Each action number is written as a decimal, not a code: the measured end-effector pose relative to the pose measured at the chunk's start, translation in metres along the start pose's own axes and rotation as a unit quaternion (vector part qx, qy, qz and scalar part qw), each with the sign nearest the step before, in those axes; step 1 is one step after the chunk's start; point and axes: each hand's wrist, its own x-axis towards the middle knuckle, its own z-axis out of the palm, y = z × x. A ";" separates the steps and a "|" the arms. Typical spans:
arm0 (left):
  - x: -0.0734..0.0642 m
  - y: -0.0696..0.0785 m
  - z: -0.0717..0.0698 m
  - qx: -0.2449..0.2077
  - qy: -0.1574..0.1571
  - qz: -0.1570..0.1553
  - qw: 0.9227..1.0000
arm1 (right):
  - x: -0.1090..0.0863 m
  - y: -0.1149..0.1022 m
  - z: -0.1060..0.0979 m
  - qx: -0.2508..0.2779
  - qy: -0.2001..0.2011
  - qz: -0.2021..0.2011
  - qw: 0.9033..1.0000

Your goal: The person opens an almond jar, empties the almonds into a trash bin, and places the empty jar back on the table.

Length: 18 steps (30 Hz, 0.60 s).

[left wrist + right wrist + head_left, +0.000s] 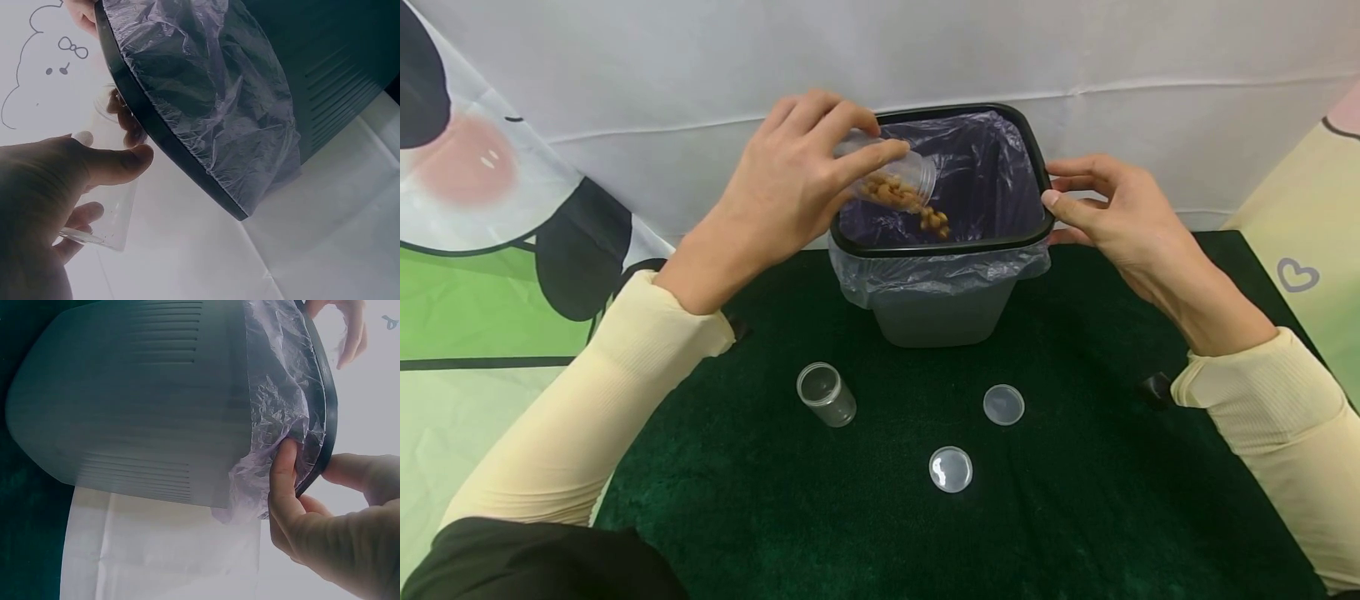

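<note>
My left hand [790, 171] grips a clear plastic jar [919, 171] over the left side of a trash bin [943, 317]. The jar is tipped, its mouth pointing right and down into the bin. Brown nut-like pieces [891, 192] lie along its lower side, and a cluster of them is spilling past the mouth. A thin purple bag [985, 158] lines the bin and folds out over its black rim [951, 248]. With thumb and fingers, my right hand [1123, 212] pinches the right side of that rim; the right wrist view shows its fingers [284, 472] against the folded bag.
On the dark green cloth [760, 517] in front of the bin, a second clear jar [831, 404] stands uncapped. Two round clear lids lie to its right, a farther lid [1003, 405] and a nearer lid [951, 469]. White fabric [700, 75] hangs behind the bin.
</note>
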 end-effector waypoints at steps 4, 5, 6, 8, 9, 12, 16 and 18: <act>0.001 0.001 -0.002 -0.002 0.002 -0.001 1.000 | 0.000 0.000 0.000 -0.005 -0.001 0.001 1.000; 0.001 0.001 -0.002 -0.002 0.004 -0.001 1.000 | 0.000 0.000 0.000 -0.006 -0.001 0.001 1.000; 0.001 0.001 -0.002 -0.002 0.006 0.000 1.000 | 0.000 0.000 0.000 -0.007 -0.001 0.002 1.000; 0.001 0.002 -0.002 0.001 0.009 0.002 1.000 | 0.000 0.000 0.000 -0.008 -0.001 0.002 1.000; 0.001 0.002 -0.003 0.001 0.009 0.002 1.000 | 0.000 0.000 0.000 -0.008 -0.001 0.002 1.000; 0.003 0.002 -0.003 0.004 0.010 0.005 1.000 | 0.000 0.000 -0.001 -0.007 0.000 0.004 1.000; 0.004 0.002 -0.003 0.017 0.006 0.014 1.000 | 0.000 0.000 0.000 -0.009 0.002 0.006 1.000; 0.005 0.003 -0.004 0.025 0.003 0.019 1.000 | 0.001 0.000 0.000 -0.009 0.002 0.007 1.000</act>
